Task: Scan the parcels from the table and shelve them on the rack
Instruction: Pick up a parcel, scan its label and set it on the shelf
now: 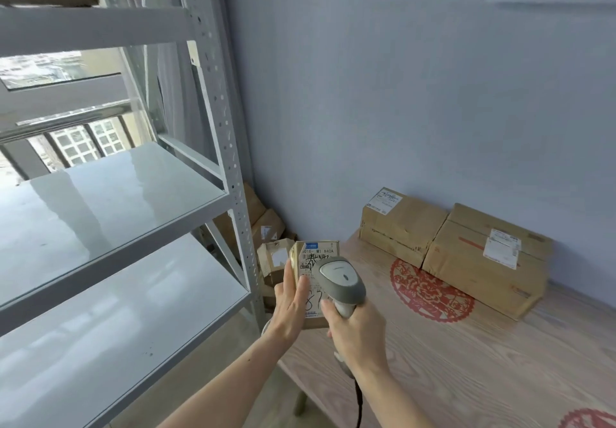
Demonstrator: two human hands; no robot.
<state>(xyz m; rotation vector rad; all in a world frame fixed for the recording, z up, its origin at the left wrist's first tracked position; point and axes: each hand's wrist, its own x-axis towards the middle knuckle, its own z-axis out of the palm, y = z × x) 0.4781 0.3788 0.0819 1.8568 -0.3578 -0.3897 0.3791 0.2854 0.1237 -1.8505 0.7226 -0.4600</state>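
Note:
My left hand point(289, 307) holds a small cardboard parcel point(311, 257) upright by its left side, label facing me, above the left end of the wooden table point(466, 361). A grey handheld barcode scanner point(341, 281) is gripped in my right hand point(358, 334), its head right over the parcel's label. Two larger cardboard parcels lie on the table against the wall: one at the back point(400, 224) and one to its right point(483, 257). The grey metal rack point(233, 167) stands on the left with bare glossy shelves point(100, 200).
Several cardboard boxes point(270, 247) are piled on the floor between the rack's post and the table's left end. The scanner's black cable point(358, 404) hangs below my right wrist. A red paper-cut decoration point(430, 291) lies on the tabletop. The blue wall is behind.

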